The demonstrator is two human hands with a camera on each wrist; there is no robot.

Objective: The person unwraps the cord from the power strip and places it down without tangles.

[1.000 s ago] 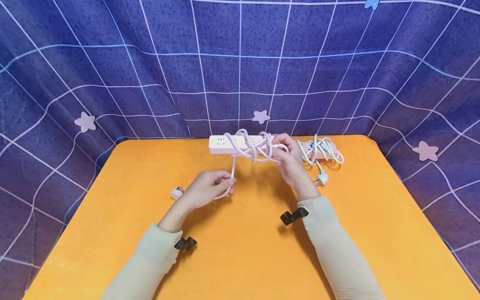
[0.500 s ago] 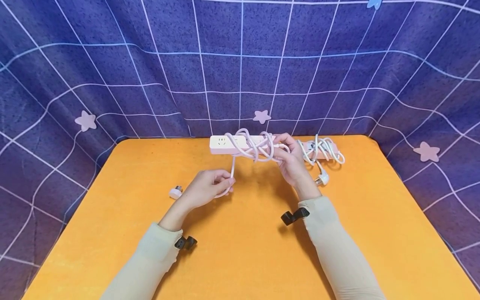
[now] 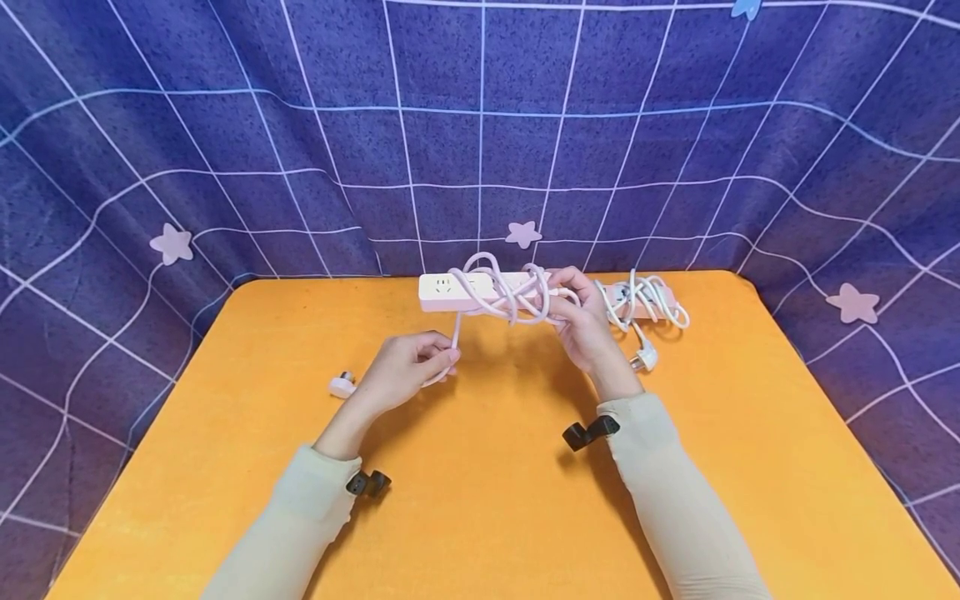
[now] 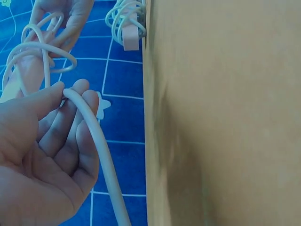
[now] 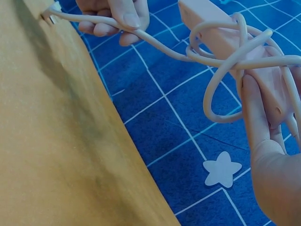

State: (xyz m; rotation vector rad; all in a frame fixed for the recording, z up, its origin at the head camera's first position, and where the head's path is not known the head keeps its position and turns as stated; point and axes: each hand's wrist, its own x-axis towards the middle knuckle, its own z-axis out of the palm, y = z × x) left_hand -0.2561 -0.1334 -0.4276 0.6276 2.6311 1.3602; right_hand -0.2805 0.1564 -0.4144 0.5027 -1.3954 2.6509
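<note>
A pink power strip (image 3: 442, 293) with a pale socket face is held up above the table, its cord (image 3: 514, 302) looped round its middle and right part. My right hand (image 3: 583, 325) grips the strip's right end, fingers behind and beneath it in the right wrist view. Below the strip's left end, my left hand (image 3: 412, 367) pinches the free stretch of cord (image 4: 101, 136) between thumb and fingertips. That stretch runs down from the strip, through the fingers, toward a white plug (image 3: 342, 385) lying on the table left of the hand.
Behind my right hand, a second power strip (image 3: 637, 302) wrapped in white cord lies near the table's back edge, its plug (image 3: 645, 357) in front of it. A blue gridded curtain (image 3: 480, 150) with stars surrounds the orange table (image 3: 480, 500).
My left hand has shifted slightly left and up with the cord, and the plug has slid a little left. One loop over the strip stands slightly higher. My right hand stays put.
</note>
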